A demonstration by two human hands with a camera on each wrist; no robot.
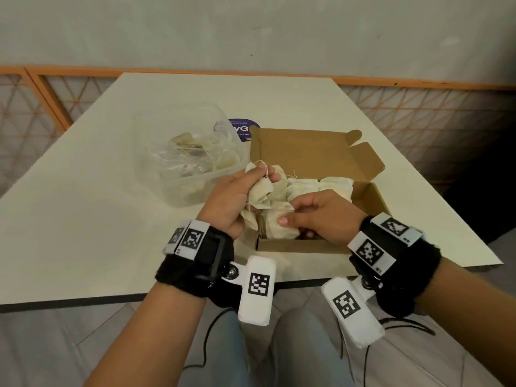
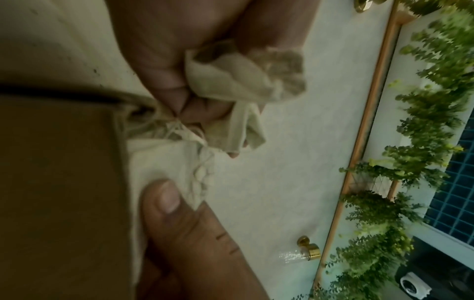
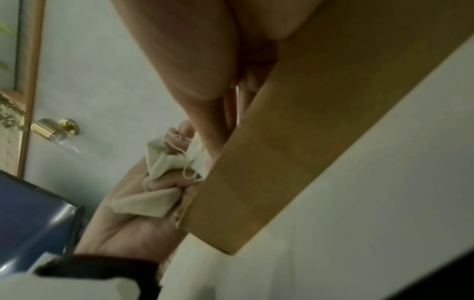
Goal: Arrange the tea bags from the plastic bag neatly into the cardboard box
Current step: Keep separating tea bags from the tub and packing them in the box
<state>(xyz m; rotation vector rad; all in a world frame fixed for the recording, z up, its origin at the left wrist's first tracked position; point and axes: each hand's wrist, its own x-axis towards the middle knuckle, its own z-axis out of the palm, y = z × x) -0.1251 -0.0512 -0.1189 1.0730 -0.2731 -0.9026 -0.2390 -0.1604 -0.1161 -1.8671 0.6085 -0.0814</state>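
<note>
An open brown cardboard box (image 1: 371, 196) sits on the white table with several cream tea bags (image 1: 321, 184) laid inside. My left hand (image 1: 251, 185) hovers over the box's left edge and grips a bunch of crumpled tea bags (image 1: 262, 191) with strings trailing; the same bunch of tea bags (image 2: 238, 81) shows between my left fingers (image 2: 164, 67). My right hand (image 1: 293, 216) reaches into the near left corner, thumb (image 2: 164, 199) pinching a tea bag (image 1: 279, 226) against the box wall (image 2: 59, 182). The clear plastic bag (image 1: 184, 160) left of the box holds more tea bags.
A purple round label (image 1: 243, 128) lies behind the box. The table's near edge (image 1: 83, 301) runs just below my wrists. An orange lattice rail (image 1: 418, 85) borders the far side. Open tabletop (image 1: 83, 205) stretches left of the plastic bag.
</note>
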